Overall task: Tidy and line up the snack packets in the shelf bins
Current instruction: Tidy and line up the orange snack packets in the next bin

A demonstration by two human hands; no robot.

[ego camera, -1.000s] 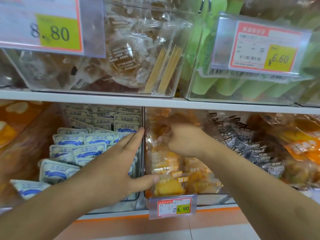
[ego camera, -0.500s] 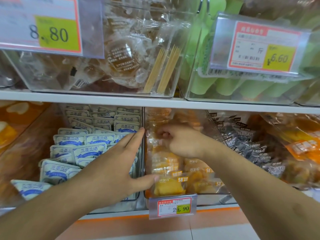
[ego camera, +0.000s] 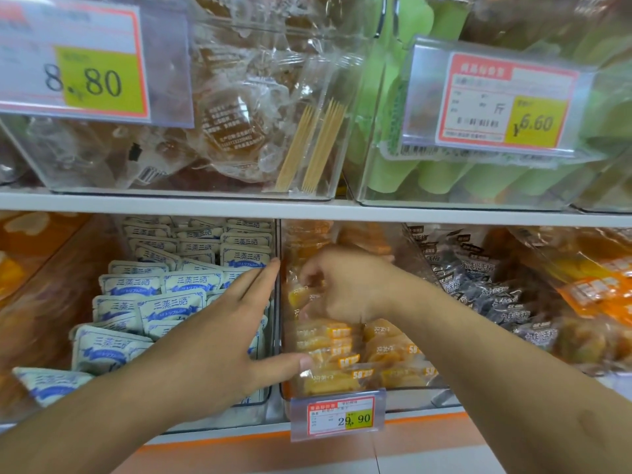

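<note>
Small yellow snack packets [ego camera: 338, 350] lie stacked in a clear bin [ego camera: 420, 393] on the lower shelf, centre. My right hand [ego camera: 345, 285] reaches into that bin from the right, its fingers pinched on one yellow packet [ego camera: 297, 297] near the bin's left wall. My left hand [ego camera: 219, 336] lies flat with fingers stretched along the divide between this bin and the neighbouring bin of white-and-blue packets [ego camera: 171, 302]. Its thumb presses the yellow bin's front corner. The hand holds no packet.
Dark packets [ego camera: 478, 289] and orange packets [ego camera: 595, 289] fill the bins to the right. A 29.90 price tag [ego camera: 338, 417] hangs on the yellow bin's front. Above the white shelf board [ego camera: 307, 208] stand bins of clear-wrapped snacks [ego camera: 239, 131] and green packets [ego camera: 444, 176].
My right hand has shifted slightly down and toward the bin's left wall, closing its fingers on a yellow packet. My left hand has stayed in place.
</note>
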